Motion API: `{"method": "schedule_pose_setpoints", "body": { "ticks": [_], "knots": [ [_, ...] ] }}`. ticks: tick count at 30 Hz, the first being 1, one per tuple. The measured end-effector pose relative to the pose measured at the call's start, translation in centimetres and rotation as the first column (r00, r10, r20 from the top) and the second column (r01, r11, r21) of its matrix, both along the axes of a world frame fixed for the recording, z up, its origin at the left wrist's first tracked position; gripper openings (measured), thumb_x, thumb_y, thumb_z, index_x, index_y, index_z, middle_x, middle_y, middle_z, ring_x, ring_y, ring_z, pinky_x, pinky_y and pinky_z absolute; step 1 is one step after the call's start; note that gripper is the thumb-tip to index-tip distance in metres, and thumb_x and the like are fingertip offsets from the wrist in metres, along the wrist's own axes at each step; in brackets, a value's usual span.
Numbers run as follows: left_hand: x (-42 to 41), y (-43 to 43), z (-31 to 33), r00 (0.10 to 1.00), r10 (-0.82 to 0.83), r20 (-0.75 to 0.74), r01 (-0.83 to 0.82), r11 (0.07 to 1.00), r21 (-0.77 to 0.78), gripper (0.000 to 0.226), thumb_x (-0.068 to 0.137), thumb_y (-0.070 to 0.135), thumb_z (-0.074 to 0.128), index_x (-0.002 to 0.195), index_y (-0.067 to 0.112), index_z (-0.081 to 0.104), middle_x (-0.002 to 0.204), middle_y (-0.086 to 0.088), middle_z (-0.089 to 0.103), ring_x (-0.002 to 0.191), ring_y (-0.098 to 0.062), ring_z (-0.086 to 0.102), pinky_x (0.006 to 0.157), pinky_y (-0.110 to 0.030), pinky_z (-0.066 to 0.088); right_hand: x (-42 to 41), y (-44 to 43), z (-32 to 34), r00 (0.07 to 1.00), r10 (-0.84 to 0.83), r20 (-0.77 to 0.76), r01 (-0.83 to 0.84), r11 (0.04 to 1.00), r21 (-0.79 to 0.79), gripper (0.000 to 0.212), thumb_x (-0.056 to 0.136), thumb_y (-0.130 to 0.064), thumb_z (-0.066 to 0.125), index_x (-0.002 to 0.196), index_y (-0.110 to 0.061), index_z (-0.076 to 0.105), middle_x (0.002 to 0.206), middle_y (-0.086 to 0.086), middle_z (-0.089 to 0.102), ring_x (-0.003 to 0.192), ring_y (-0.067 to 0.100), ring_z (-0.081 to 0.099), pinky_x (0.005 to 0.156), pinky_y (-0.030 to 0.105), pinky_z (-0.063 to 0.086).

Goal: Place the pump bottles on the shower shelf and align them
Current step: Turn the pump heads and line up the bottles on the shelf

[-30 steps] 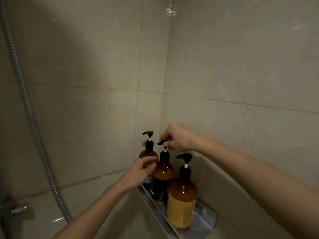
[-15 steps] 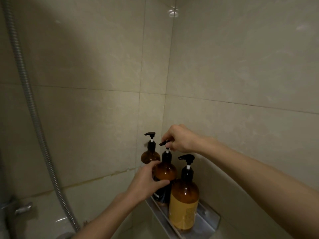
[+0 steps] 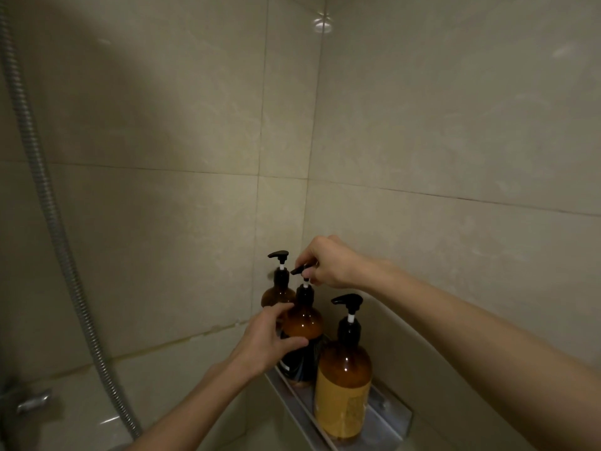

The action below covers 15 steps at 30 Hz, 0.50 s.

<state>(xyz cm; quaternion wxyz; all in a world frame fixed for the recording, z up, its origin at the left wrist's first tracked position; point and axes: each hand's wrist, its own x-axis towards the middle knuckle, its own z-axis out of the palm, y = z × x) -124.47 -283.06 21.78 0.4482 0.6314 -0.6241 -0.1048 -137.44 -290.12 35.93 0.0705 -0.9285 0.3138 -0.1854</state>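
Three amber pump bottles with black pumps stand in a row on the metal shower shelf (image 3: 385, 424) along the right wall. The near bottle (image 3: 344, 382) has a yellow label and stands free. My left hand (image 3: 265, 343) wraps the body of the middle bottle (image 3: 304, 323), which has a dark label. My right hand (image 3: 328, 263) pinches that bottle's pump head from above. The far bottle (image 3: 278, 292) stands in the corner, partly hidden behind my left hand.
A ribbed metal shower hose (image 3: 55, 229) hangs down the left wall to a tap fitting (image 3: 32, 402) at lower left. Beige tiled walls meet in a corner right behind the bottles. The shelf has a raised front lip.
My left hand has moved from the far bottle onto the body of the middle bottle and closed around it. My right hand stays on the middle pump head.
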Motion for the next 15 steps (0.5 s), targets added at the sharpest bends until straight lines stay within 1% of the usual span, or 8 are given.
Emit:
{"method": "schedule_pose_setpoints", "body": {
  "ticks": [1,3,5,8,10,12,15],
  "knots": [
    [0.11,0.0,0.09,1.0,-0.001,0.013,0.001,1.0,-0.004,0.074,0.072,0.036,0.075,0.136,0.026,0.04,0.128,0.003,0.046,0.114,-0.009,0.047,0.092,-0.02,0.041,0.01,-0.02,-0.02,1.0,0.001,0.001,-0.001,1.0,-0.002,0.026,0.088,-0.011,0.061,0.114,-0.01,0.065,0.094,0.004,0.067,0.064,-0.001,0.055,0.061,0.015,0.047],
    [0.33,-0.03,0.33,1.0,-0.009,0.025,0.009,1.0,0.003,0.072,0.073,0.034,0.075,0.136,0.027,0.04,0.129,0.002,0.043,0.109,-0.005,0.043,0.09,-0.017,0.037,0.07,-0.01,-0.03,1.0,0.003,-0.007,-0.003,1.0,-0.013,0.027,0.087,-0.01,0.061,0.114,-0.01,0.064,0.097,0.006,0.067,0.065,0.0,0.056,0.063,0.016,0.048],
    [0.51,-0.08,0.55,0.999,-0.032,0.012,0.032,0.999,0.026,0.072,0.074,0.031,0.075,0.136,0.026,0.039,0.131,0.001,0.043,0.111,-0.007,0.044,0.092,-0.02,0.038,0.16,0.02,-0.03,1.0,0.003,-0.007,-0.003,1.0,-0.013,0.027,0.087,-0.009,0.061,0.114,-0.01,0.064,0.098,0.006,0.067,0.066,0.001,0.056,0.066,0.019,0.05],
    [0.6,0.06,0.79,0.998,-0.063,-0.006,0.063,0.996,0.059,0.072,0.076,0.027,0.073,0.138,0.024,0.038,0.132,0.0,0.042,0.118,-0.013,0.045,0.1,-0.029,0.041,0.2,0.08,-0.02,1.0,-0.004,-0.005,0.004,1.0,-0.004,0.028,0.087,-0.008,0.06,0.115,-0.01,0.064,0.098,0.006,0.066,0.068,0.002,0.057,0.068,0.021,0.052],
    [0.73,0.19,0.84,0.997,-0.083,0.008,0.082,0.995,0.063,0.071,0.078,0.026,0.071,0.14,0.022,0.036,0.132,0.001,0.041,0.119,-0.012,0.044,0.102,-0.03,0.041,0.18,0.11,-0.06,1.0,-0.003,-0.009,0.003,1.0,-0.003,0.028,0.088,-0.008,0.06,0.115,-0.011,0.064,0.098,0.006,0.066,0.067,0.0,0.056,0.064,0.017,0.049],
    [0.82,0.21,0.81,0.994,-0.108,0.013,0.107,0.992,0.071,0.069,0.081,0.024,0.068,0.142,0.022,0.034,0.132,0.001,0.04,0.116,-0.01,0.042,0.101,-0.029,0.041,0.19,0.15,-0.02,1.0,0.0,-0.016,0.0,1.0,-0.007,0.028,0.088,-0.008,0.06,0.115,-0.011,0.064,0.1,0.007,0.066,0.065,-0.002,0.054,0.061,0.015,0.046],
    [0.75,0.16,0.64,0.993,-0.115,0.005,0.114,0.989,0.096,0.071,0.084,0.024,0.066,0.144,0.022,0.028,0.131,0.002,0.035,0.112,-0.007,0.039,0.103,-0.03,0.041,0.16,0.25,0.09,1.0,-0.003,-0.013,0.003,1.0,-0.002,0.028,0.088,-0.007,0.06,0.115,-0.011,0.064,0.103,0.008,0.067,0.065,-0.002,0.053,0.064,0.016,0.047]
  ]
}}
